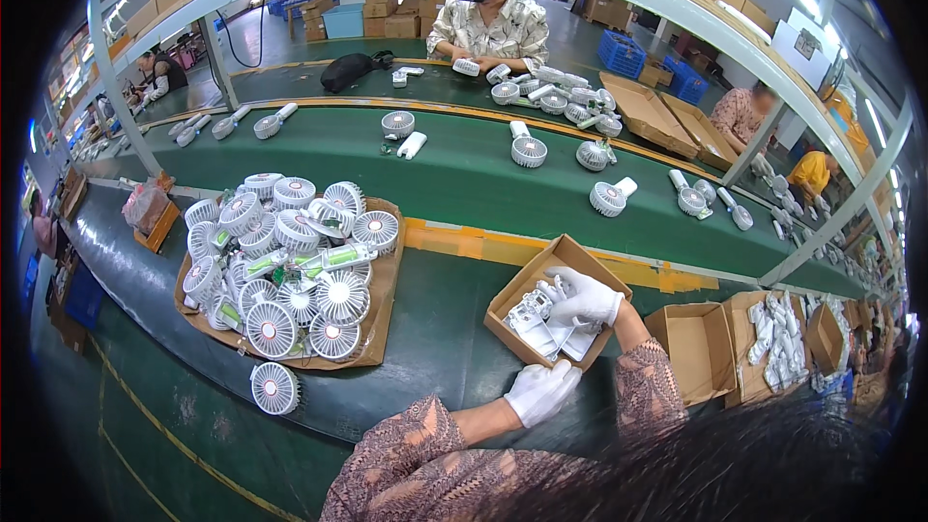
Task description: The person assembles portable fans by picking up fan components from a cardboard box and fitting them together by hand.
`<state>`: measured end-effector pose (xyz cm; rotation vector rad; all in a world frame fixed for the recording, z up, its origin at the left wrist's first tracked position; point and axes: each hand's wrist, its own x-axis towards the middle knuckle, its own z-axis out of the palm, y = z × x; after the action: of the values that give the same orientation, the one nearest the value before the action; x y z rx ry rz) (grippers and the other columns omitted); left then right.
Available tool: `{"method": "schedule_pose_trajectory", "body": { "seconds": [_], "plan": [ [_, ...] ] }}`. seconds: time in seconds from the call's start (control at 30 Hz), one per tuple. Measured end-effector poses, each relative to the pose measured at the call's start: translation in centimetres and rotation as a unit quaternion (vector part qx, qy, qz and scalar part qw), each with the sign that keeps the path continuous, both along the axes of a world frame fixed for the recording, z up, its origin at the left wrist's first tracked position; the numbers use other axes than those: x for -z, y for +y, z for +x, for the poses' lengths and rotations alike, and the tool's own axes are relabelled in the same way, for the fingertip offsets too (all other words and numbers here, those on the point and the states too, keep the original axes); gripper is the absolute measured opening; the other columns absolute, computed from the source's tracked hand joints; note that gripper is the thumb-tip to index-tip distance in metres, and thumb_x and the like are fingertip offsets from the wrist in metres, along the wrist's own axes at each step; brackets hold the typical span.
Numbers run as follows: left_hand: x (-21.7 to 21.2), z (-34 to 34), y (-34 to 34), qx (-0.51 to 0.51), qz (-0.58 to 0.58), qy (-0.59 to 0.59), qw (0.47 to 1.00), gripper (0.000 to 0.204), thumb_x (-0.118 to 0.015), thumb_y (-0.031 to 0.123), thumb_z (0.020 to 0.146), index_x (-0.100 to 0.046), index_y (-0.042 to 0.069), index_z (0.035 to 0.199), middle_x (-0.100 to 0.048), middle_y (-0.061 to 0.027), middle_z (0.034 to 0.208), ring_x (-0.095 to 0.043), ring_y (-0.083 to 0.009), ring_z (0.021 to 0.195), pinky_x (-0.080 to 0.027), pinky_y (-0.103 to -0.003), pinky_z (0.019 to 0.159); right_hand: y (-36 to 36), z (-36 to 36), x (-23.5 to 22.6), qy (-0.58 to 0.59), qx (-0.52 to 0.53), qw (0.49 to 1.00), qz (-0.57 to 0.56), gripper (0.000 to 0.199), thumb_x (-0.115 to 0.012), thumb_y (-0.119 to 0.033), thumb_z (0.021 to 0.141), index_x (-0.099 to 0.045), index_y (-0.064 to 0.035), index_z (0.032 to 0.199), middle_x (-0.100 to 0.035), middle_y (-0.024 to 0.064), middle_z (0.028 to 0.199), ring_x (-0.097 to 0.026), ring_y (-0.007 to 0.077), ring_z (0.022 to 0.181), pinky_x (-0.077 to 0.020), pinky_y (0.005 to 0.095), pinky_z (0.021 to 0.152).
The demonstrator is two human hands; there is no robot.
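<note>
A small cardboard box (505, 302) with white plastic parts (527, 321) in it stands in front of me on the dark bench. My right hand (588, 298), in a white glove, reaches over its right side with fingers apart, the fingertips at the parts. At the box's near edge is my left hand (543, 393), also gloved, with its fingers curled closed; what they hold, if anything, is hidden. To the left, a wide cardboard tray (384, 329) is heaped with white handheld fans (295, 300), some with green-and-white handles. One fan head (275, 389) lies just off the tray's near edge.
Beyond the bench runs a green conveyor belt (464, 169) with scattered fans. To my right stand an open cardboard box (691, 353) and a box of white parts (776, 343). A person (488, 24) across the belt handles a fan. A metal frame post (126, 87) rises at left.
</note>
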<state>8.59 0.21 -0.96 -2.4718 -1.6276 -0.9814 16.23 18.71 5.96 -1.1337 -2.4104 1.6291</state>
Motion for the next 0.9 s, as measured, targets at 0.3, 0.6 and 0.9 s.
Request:
{"method": "schedule_pose_trajectory", "body": {
  "seconds": [0.3,0.6,0.9],
  "plan": [
    [0.3,-0.2,1.0,0.023,-0.007,-0.015,1.0,0.014,-0.055,0.015,0.076,-0.055,0.01,0.089,-0.05,-0.0072,0.073,-0.056,-0.022,0.05,-0.046,-0.034,0.045,-3.6,-2.6,0.4,-0.032,-0.044,0.996,0.069,0.08,-0.07,-0.042,0.067,-0.041,-0.0021,0.13,-0.053,0.0158,0.12,-0.052,0.0251,0.11,-0.0393,0.0306,0.094],
    [-0.1,-0.2,1.0,0.028,-0.002,-0.017,0.999,0.013,-0.056,0.014,0.075,-0.055,0.01,0.087,-0.05,-0.0071,0.072,-0.056,-0.0226,0.049,-0.046,-0.035,0.044,-3.1,-2.4,-1.5,-0.074,-0.073,0.99,0.093,0.071,-0.07,-0.03,0.066,-0.046,-0.0049,0.127,-0.057,0.0127,0.116,-0.054,0.0222,0.107,-0.0413,0.0294,0.091],
    [0.1,-0.7,0.6,0.025,-0.014,-0.023,0.999,0.013,-0.056,0.014,0.075,-0.053,0.009,0.087,-0.051,-0.0089,0.073,-0.058,-0.025,0.051,-0.047,-0.036,0.046,-0.8,-1.3,-1.1,-0.021,0.016,1.0,-0.014,0.062,-0.067,-0.019,0.069,-0.048,-0.0009,0.126,-0.059,0.0088,0.11,-0.056,0.0153,0.098,-0.0448,0.0267,0.085]
  ]
}}
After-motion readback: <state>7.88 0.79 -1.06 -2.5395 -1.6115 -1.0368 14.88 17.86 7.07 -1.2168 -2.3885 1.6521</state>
